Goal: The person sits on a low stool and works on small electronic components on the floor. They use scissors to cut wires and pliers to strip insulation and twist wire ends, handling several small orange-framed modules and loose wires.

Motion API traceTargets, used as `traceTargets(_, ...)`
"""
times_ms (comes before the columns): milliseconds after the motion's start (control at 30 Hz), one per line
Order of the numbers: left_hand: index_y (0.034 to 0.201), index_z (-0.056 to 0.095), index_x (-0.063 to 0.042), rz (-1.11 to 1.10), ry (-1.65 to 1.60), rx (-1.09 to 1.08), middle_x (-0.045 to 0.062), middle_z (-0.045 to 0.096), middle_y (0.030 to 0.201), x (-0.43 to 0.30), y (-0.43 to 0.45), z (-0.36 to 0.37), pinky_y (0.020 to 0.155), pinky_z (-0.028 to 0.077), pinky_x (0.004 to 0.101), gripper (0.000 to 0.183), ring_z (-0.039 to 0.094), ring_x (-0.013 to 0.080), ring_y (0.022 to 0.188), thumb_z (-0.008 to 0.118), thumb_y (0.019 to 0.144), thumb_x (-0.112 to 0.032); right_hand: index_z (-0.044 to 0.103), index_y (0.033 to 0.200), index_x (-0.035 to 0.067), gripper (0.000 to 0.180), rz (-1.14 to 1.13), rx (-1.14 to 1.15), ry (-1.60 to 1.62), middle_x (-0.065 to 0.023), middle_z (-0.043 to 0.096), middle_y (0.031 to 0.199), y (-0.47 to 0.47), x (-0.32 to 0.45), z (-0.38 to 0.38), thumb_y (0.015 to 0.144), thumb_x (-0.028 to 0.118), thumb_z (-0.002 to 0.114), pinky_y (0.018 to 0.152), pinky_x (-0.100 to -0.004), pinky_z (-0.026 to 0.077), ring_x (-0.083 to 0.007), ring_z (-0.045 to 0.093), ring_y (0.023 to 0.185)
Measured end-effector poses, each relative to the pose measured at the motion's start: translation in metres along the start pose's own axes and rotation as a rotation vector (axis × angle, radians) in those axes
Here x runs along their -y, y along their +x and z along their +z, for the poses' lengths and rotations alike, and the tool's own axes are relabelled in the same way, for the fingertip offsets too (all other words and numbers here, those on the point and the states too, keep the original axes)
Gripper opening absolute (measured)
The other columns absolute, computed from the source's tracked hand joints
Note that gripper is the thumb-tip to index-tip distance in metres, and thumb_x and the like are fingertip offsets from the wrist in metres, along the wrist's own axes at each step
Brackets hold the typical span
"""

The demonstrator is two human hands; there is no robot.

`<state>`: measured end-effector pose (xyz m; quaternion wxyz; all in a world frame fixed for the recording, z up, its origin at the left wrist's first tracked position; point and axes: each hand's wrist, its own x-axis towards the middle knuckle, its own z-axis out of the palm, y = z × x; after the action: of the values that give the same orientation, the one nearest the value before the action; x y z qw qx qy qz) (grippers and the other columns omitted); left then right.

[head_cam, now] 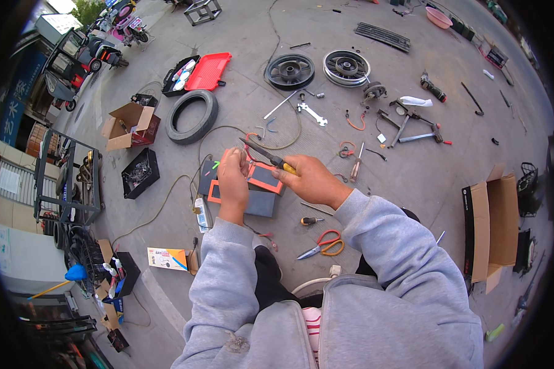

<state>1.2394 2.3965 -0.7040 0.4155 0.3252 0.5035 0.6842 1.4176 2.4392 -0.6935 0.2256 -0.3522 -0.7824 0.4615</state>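
My right hand (315,179) is closed around the yellow handle of a dark, long-bladed tool (263,152), perhaps a soldering iron or a knife; its tip points up and left. Close by, my left hand (234,177) pinches a thin red wire (247,150) near that tip. Below both hands lie orange-framed dark battery-like blocks (265,176) and a grey block (260,203). Red-and-orange-handled scissors (325,244), a short stubby screwdriver (310,221) and a longer screwdriver (357,163) lie on the ground at the right. A white power strip (202,215) is at the left.
Two wheel rims (290,71), a tire (192,117), an open-end wrench (313,114) and a hammer (418,137) lie ahead. Cables cross the ground. An open red toolbox (208,71) and cardboard box (133,125) stand at the left, another carton (502,226) at the right.
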Motion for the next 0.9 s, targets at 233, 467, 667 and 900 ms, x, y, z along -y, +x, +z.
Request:
traceTargets(233,0.076,0.050,-0.007,-0.060,0.306,0.015,-0.005,0.036,0.065,0.001,0.001,-0.009,0.052,0.028,0.0228,0.021,0.031,0.0049,0.056,0.043,0.094,-0.016,0.059,0.080,-0.002,0.038,-0.109,-0.019,-0.133,-0.0203,0.056,0.076,-0.005,-0.009,0.003,0.091,0.034,0.061,0.068,-0.0440,0.043,-0.0355,0.056,0.075)
traceTargets(467,0.088,0.059,-0.002,-0.311,0.047,-0.001,-0.002,0.048,0.067,-0.020,-0.002,-0.014,0.053,0.035,0.0199,0.026,0.042,0.0054,0.058,0.051,0.098,-0.025,0.060,0.083,-0.003,0.039,0.040,-0.001,0.038,-0.0147,0.056,0.069,-0.007,0.001,0.006,0.093,0.036,0.060,0.061,-0.0385,0.043,-0.0260,0.053,0.064)
traceTargets(667,0.100,0.062,0.004,-0.133,0.414,0.012,0.003,0.061,0.079,-0.018,-0.005,-0.011,0.057,0.045,0.0218,0.028,0.054,0.0072,0.065,0.060,0.094,-0.023,0.062,0.083,-0.001,0.040,0.226,0.002,0.266,-0.0039,0.055,0.068,-0.006,0.002,0.007,0.095,0.037,0.057,0.060,-0.0313,0.042,-0.0114,0.047,0.065)
traceTargets(900,0.094,0.063,0.004,0.179,0.642,-0.045,0.001,0.059,0.078,-0.008,0.004,-0.021,0.053,0.041,0.0219,0.024,0.049,0.0058,0.061,0.058,0.096,-0.020,0.064,0.093,-0.002,0.038,0.206,0.070,0.286,-0.0119,0.060,0.068,-0.010,0.015,0.000,0.095,0.035,0.057,0.062,-0.0361,0.044,-0.0207,0.053,0.063)
